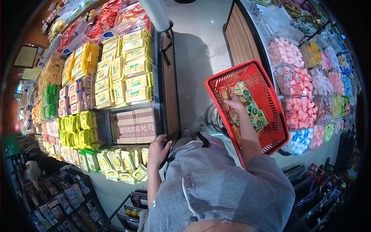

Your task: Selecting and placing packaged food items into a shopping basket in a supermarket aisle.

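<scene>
My right hand [234, 103] reaches into a red plastic shopping basket [277, 136] on my right, among small wrapped snacks. Its fingertips touch brownish packets; whether they grip one is not clear. Green-and-cream snack packets [255, 113] lie beside the hand and wrist. My left hand [159, 146] rests at the dark edge of the left display, thumb and fingers apart, with nothing visible in it. Just beyond that hand is a printed cardboard box [133, 127] in a compartment. Yellow biscuit packets [136, 72] are stacked behind the box.
Yellow-green packets [78, 130] and pale yellow packets [124, 161] fill bins at left. The right display [246, 32] holds clear bins of pink jelly cups [300, 111]. A white post [155, 13] stands at the left display's far corner. A tiled aisle runs between the displays.
</scene>
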Available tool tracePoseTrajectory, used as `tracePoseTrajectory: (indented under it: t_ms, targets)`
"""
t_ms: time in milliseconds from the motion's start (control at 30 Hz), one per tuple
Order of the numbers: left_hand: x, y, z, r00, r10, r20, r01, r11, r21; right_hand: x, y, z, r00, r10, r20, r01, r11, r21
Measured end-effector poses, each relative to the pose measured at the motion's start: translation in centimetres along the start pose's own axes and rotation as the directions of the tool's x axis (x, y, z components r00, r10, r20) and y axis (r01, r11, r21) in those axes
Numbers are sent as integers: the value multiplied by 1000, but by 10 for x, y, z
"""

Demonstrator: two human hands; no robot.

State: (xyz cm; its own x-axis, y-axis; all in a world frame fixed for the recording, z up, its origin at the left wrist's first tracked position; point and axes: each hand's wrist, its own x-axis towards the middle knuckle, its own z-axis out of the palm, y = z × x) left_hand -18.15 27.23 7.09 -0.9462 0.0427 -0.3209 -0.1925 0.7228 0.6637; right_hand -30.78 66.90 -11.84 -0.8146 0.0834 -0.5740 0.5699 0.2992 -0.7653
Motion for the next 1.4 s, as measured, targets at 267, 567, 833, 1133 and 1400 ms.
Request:
tracePoseTrajectory:
  t_ms: [267, 567, 833, 1133, 1400]
  targets:
    - [-4, 0, 0, 1000, -9, 27, 10, 999, -48, -2, 15, 1, 965, -247, -85, 217, 939, -268]
    - [-9, -1, -1, 999, 31, 17, -29, 996, -85, -7, -4, -1, 979, 111, 171, -90, 988, -125]
    - [-21, -9, -35, 999, 41, -10, -42, 959, -279, -46, -19, -37, 980, -122, -160, 135, 988, 73]
    - [-1, 8, -49, 978, 206, -17, -181, 816, -548, -182, -136, 16, 959, -35, -282, 216, 733, 645]
    - [38, 19, -36, 946, 315, -82, -207, 388, -898, -199, -171, 171, 579, -518, 629, -376, 515, 770]
